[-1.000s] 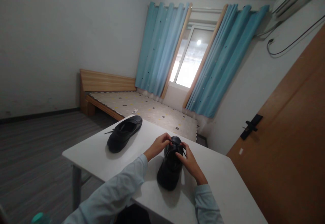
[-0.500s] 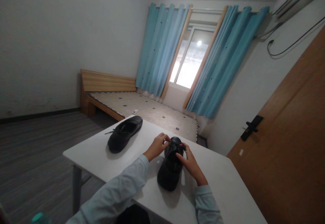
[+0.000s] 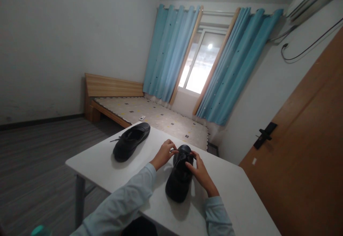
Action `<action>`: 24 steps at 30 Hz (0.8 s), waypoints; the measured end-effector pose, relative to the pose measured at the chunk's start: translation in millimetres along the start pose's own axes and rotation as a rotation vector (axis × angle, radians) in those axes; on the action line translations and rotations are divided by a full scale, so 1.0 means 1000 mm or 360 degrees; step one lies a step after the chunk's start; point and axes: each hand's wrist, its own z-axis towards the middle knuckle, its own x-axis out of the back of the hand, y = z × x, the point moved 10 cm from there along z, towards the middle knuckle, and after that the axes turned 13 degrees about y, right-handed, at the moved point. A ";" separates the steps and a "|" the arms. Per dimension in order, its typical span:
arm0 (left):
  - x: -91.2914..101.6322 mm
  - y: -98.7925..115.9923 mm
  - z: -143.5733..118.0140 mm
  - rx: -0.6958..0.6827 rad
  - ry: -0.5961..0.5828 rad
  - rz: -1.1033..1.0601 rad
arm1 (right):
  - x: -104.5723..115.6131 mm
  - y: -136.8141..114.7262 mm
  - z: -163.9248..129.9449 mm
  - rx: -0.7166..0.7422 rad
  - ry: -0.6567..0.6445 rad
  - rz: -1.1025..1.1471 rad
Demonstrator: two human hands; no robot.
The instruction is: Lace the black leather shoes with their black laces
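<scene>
A black shoe (image 3: 179, 184) stands on the white table (image 3: 227, 207), its heel toward me and its toe away. My left hand (image 3: 165, 154) is at the shoe's upper left, fingers pinched on a dark shoelace (image 3: 174, 150) drawn out to the left. My right hand (image 3: 199, 170) lies along the right side of the shoe, thumb by the opening and fingers bent near the laces. Whether those fingers grip a lace or just the shoe's side is hard to see. Apart to the left sits a second black shoe (image 3: 131, 141), with one lace end sticking out.
Beyond the table is a bed (image 3: 160, 116) with a patterned mattress and a small white remote (image 3: 142, 118) on it. A wooden door (image 3: 300, 150) is at the right. A green cap (image 3: 40, 231) shows at the bottom left.
My left hand has shifted slightly left, away from the shoe, and more of the lace shows between them. My right hand stays at the shoe's right side.
</scene>
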 end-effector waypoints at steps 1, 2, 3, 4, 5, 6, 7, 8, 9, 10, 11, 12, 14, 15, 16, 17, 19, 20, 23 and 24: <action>0.003 0.000 0.001 -0.0009 0.0032 0.0031 | 0.000 0.000 0.000 0.0002 -0.0002 -0.0002; 0.005 0.000 0.001 -0.0015 0.0065 0.0059 | 0.000 -0.001 0.000 0.0008 -0.0002 0.0000; 0.007 -0.001 0.002 -0.0015 0.0097 0.0082 | 0.001 -0.002 0.000 0.0015 0.0001 0.0003; 0.009 -0.002 0.002 -0.0011 0.0123 0.0101 | 0.001 -0.002 0.000 0.0022 0.0007 0.0005; 0.010 -0.003 0.003 -0.0005 0.0143 0.0119 | 0.002 -0.002 0.000 0.0028 0.0011 0.0005; 0.012 -0.004 0.003 0.0003 0.0160 0.0136 | 0.002 -0.003 0.000 0.0031 0.0014 0.0004; 0.012 -0.006 0.003 0.0013 0.0172 0.0150 | 0.002 -0.002 0.000 0.0031 0.0016 0.0002; 0.013 -0.007 0.003 0.0024 0.0183 0.0161 | 0.002 -0.002 0.000 0.0029 0.0016 0.0001; 0.014 -0.008 0.004 0.0037 0.0195 0.0169 | 0.002 -0.002 0.000 0.0025 0.0015 0.0001; 0.015 -0.010 0.004 0.0051 0.0212 0.0177 | 0.002 -0.002 0.000 0.0021 0.0014 0.0002; 0.017 -0.011 0.004 0.0067 0.0234 0.0187 | 0.002 -0.002 0.000 0.0017 0.0011 0.0002; 0.019 -0.012 0.004 0.0082 0.0258 0.0200 | 0.002 -0.002 0.000 0.0011 0.0009 0.0002; 0.023 -0.014 0.004 0.0107 0.0313 0.0231 | 0.003 -0.003 -0.001 -0.0003 -0.0001 -0.0002; 0.025 -0.015 0.005 0.0115 0.0338 0.0244 | 0.003 -0.003 -0.001 -0.0010 -0.0009 -0.0007; 0.027 -0.015 0.005 0.0122 0.0363 0.0254 | 0.003 -0.003 -0.001 -0.0015 -0.0016 -0.0012; 0.029 -0.016 0.005 0.0128 0.0387 0.0260 | 0.003 -0.002 -0.001 -0.0018 -0.0026 -0.0019; 0.032 -0.018 0.005 0.0145 0.0432 0.0257 | 0.002 -0.001 -0.001 -0.0017 -0.0054 -0.0029; 0.033 -0.019 0.005 0.0159 0.0454 0.0247 | 0.001 0.001 -0.001 -0.0014 -0.0067 -0.0032; 0.037 -0.022 0.005 0.0205 0.0519 0.0188 | 0.000 0.004 0.000 -0.0001 -0.0072 -0.0030; 0.038 -0.023 0.005 0.0215 0.0538 0.0166 | 0.000 0.004 0.000 0.0004 -0.0063 -0.0025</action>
